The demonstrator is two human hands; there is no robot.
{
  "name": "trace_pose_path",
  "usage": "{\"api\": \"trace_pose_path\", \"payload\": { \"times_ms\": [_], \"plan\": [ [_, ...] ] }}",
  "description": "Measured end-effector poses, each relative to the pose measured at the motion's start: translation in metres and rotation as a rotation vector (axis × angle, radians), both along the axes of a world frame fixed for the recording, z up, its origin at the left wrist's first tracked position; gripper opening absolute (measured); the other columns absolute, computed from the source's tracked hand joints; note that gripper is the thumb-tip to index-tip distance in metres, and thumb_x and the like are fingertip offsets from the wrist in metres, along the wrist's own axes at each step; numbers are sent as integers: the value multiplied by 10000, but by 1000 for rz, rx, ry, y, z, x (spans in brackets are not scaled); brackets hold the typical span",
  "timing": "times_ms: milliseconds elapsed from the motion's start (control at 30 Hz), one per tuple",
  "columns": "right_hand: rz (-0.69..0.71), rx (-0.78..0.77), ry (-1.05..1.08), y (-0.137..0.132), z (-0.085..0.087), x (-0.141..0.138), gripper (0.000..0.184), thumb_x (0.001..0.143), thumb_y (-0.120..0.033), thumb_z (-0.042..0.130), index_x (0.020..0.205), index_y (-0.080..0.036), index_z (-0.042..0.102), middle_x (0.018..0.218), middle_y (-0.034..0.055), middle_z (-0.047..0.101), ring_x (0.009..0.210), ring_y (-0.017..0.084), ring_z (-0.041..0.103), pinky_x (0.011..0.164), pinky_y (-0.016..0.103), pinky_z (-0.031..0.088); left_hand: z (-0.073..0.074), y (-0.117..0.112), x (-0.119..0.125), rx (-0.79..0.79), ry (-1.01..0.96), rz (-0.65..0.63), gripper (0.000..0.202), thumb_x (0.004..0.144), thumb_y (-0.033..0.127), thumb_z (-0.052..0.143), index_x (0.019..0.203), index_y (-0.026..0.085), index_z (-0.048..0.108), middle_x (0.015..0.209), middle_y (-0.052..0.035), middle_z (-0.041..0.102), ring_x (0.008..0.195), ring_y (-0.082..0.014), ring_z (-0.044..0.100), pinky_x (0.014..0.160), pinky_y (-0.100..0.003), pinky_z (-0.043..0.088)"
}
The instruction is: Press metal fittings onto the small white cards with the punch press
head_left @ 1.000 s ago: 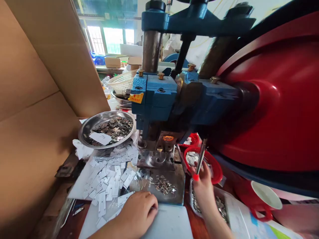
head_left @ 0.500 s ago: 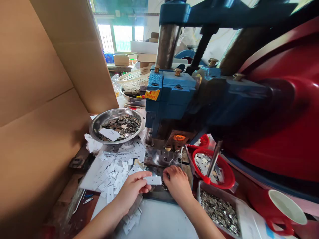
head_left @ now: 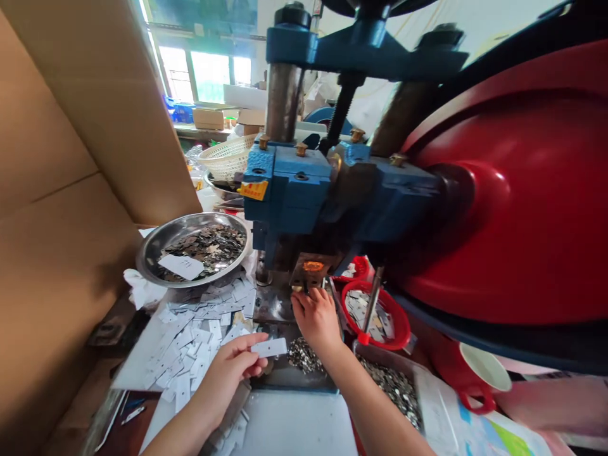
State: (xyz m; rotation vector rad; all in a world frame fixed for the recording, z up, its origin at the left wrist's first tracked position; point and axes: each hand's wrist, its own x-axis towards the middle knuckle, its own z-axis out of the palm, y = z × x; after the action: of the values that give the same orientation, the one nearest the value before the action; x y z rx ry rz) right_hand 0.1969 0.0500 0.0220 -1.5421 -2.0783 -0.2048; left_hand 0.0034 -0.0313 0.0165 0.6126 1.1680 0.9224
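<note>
My left hand [head_left: 237, 364] pinches a small flat metal plate [head_left: 275, 348] by its left end, in front of the blue press [head_left: 289, 196]. The plate is pale, with small holes. My right hand [head_left: 317, 320] reaches in at the die [head_left: 273, 307], its curled fingertips just below the press head. What those fingers hold, if anything, is hidden. Small shiny metal bits [head_left: 304, 356] lie on the press bed beneath my right wrist. Many similar plates [head_left: 190, 354] are heaped on a white sheet to the left of my left hand.
A steel bowl [head_left: 144, 256] of dark metal pieces stands at the left, beside a cardboard wall [head_left: 57, 164]. Right of the die are a red basket [head_left: 403, 332] of plates, a tub of metal bits [head_left: 392, 389], a red mug [head_left: 444, 361] and the large red wheel [head_left: 522, 209].
My right hand has moved forward from the front of the die to beneath the press head. My left hand still holds the plate. The camera view has shifted to the right.
</note>
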Motion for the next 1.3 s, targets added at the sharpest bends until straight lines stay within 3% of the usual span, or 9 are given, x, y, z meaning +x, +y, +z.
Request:
{"api": "trace_pose_path", "payload": {
  "times_ms": [133,267,433,600,767,867,967,1100,1300],
  "plan": [
    [72,-6,37,-12,-4,7,220,889,-267,517,1047,-244,668,1028,69,614,964,237,515,829,381,425,-1,2,0,-17,-29,0,431,669,176,642,1094,102,642,859,-102,699,735,-176,637,701,-276,501],
    [130,-27,202,-30,-2,13,245,901,-252,479,1075,-219,647,1142,85,594,1076,245,510,913,412,435,5,8,6,18,-23,-22,421,688,212,651,1096,109,641,835,-98,704,755,-183,639,710,-280,489],
    [350,-219,463,-59,3,8,233,872,-224,538,1100,-234,584,956,34,668,845,158,627,741,272,522,14,12,20,77,-45,-10,285,635,207,656,904,127,709,839,-74,706,797,-192,629,755,-284,466],
    [455,-15,495,-75,4,2,214,828,-78,489,939,-236,582,910,32,650,833,147,627,707,262,528,23,10,29,91,-148,6,200,572,138,639,757,146,717,986,-66,688,793,-166,597,715,-253,449],
    [425,194,325,-79,4,10,312,807,-52,502,1011,-262,610,964,56,621,853,167,606,707,309,532,29,4,27,122,-236,56,426,594,102,675,1002,223,675,1139,-28,623,688,-89,532,688,-230,444],
    [402,224,289,-79,1,13,319,810,-56,510,1032,-259,618,984,67,601,882,175,594,719,318,529,26,4,26,159,-247,45,445,624,101,687,1049,227,650,1171,-32,605,647,-68,503,648,-213,428],
    [385,196,294,-78,-2,13,308,821,-74,521,1061,-246,610,991,72,601,892,180,590,739,331,526,18,5,25,202,-209,10,408,679,136,676,1081,195,638,1055,-49,649,692,-99,534,614,-202,403],
    [387,162,337,-77,-2,12,296,839,-103,529,1090,-245,595,962,57,625,874,178,598,747,337,526,10,7,25,226,-92,-30,360,709,155,637,1068,160,656,812,-34,673,637,-115,537,563,-205,379],
    [384,141,360,-77,-1,11,270,850,-119,545,1076,-252,607,946,51,636,859,179,608,744,340,526,16,9,24,428,164,-35,201,698,166,624,869,190,728,1095,-74,647,949,-234,591,757,-293,474]
  ]
}}
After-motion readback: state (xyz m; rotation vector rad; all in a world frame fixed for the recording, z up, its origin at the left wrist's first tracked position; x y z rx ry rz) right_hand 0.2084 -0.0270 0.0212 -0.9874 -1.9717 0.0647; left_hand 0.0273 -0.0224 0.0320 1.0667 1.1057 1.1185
